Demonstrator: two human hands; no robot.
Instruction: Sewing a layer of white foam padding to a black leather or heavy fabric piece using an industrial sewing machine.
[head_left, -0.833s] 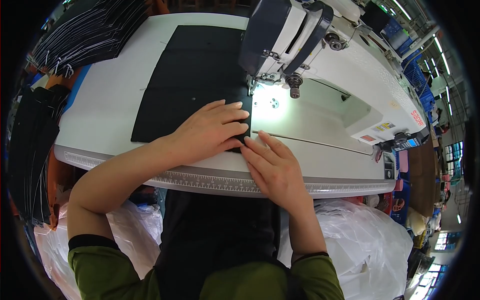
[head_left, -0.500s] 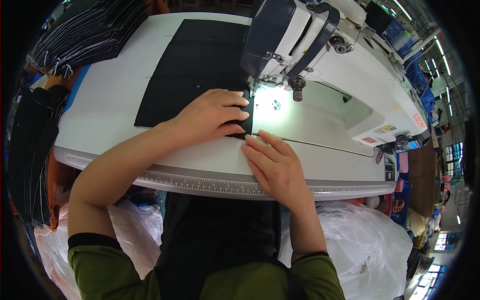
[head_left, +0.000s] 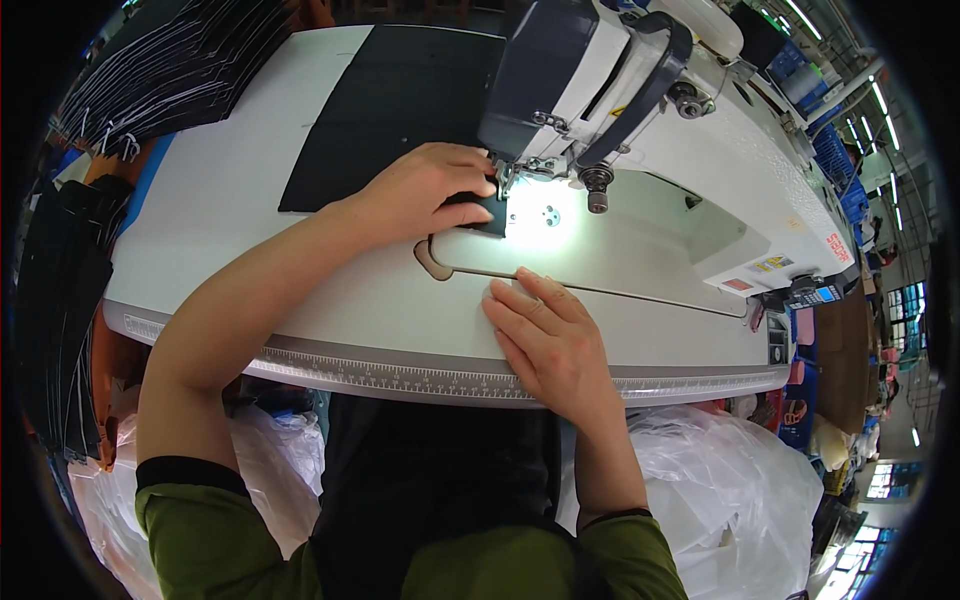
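A flat black fabric panel (head_left: 375,125) lies on the white sewing table, its right edge at the presser foot (head_left: 505,178) of the sewing machine (head_left: 560,85). My left hand (head_left: 425,195) rests on the panel's near right part, fingers slightly spread and pressing down beside the foot. The fabric under that palm is hidden. Nearer to me, my right hand (head_left: 550,345) lies flat on the bare tabletop, fingers extended, holding nothing and apart from the panel. A bright lamp lights the plate right of the needle.
Stacked black fabric pieces (head_left: 175,65) stand at the far left, and more dark pieces (head_left: 65,310) hang at the left side. A ruler strip (head_left: 400,372) runs along the table's front edge. Clear plastic bags (head_left: 710,490) bulge below. The machine arm (head_left: 760,160) spans the right.
The black panel has slid away from me along the presser foot, with my left hand moving along on it. A cut-out in the tabletop now shows. My right hand has barely moved.
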